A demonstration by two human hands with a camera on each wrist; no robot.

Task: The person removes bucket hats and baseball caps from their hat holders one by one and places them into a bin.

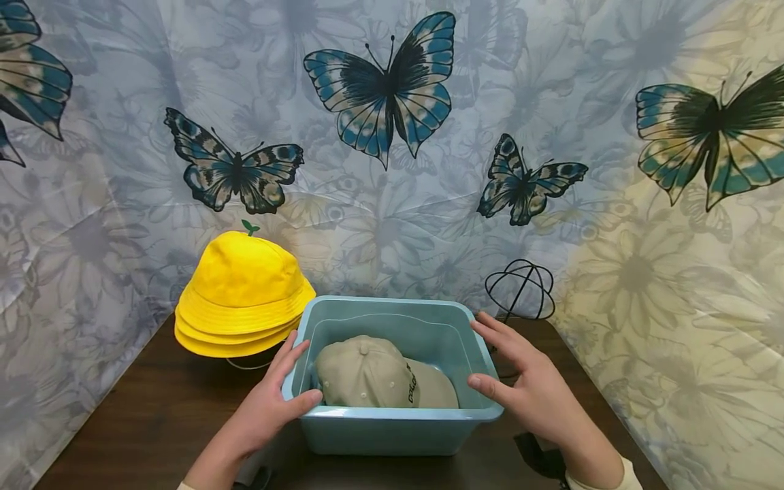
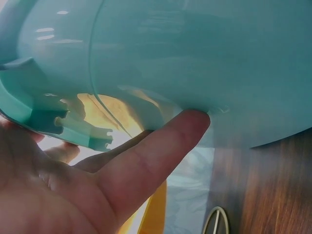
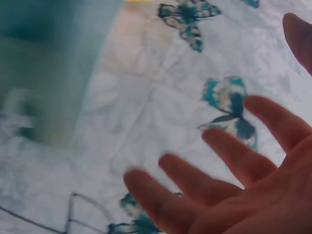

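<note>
At the lower centre of the head view, a pale blue-green rectangular plastic bin (image 1: 380,435) stands on a dark brown wood-grain table (image 1: 135,415), with a beige fabric baseball cap (image 1: 364,374) lying inside it, crown to the left and brim to the right, dark lettering at the front. The left hand (image 1: 269,408), left of centre, lies against the bin with its digits fairly straight; the left wrist view shows one tip on the wall. The right hand (image 1: 533,388), lower right, is released, its fingers spread and, in the right wrist view, apart from the blurred bin. With support on one side only, a lift would probably tip the bin toward the right, and the loose cap could slide down to that end. A push to the left could bump the stack of bright yellow cloth bucket hats (image 1: 245,292) at middle left, which overlaps the bin's corner in view, and topple it. The right fingers might also snag the thin black wire dome-shaped stand (image 1: 519,289) at right of centre.
</note>
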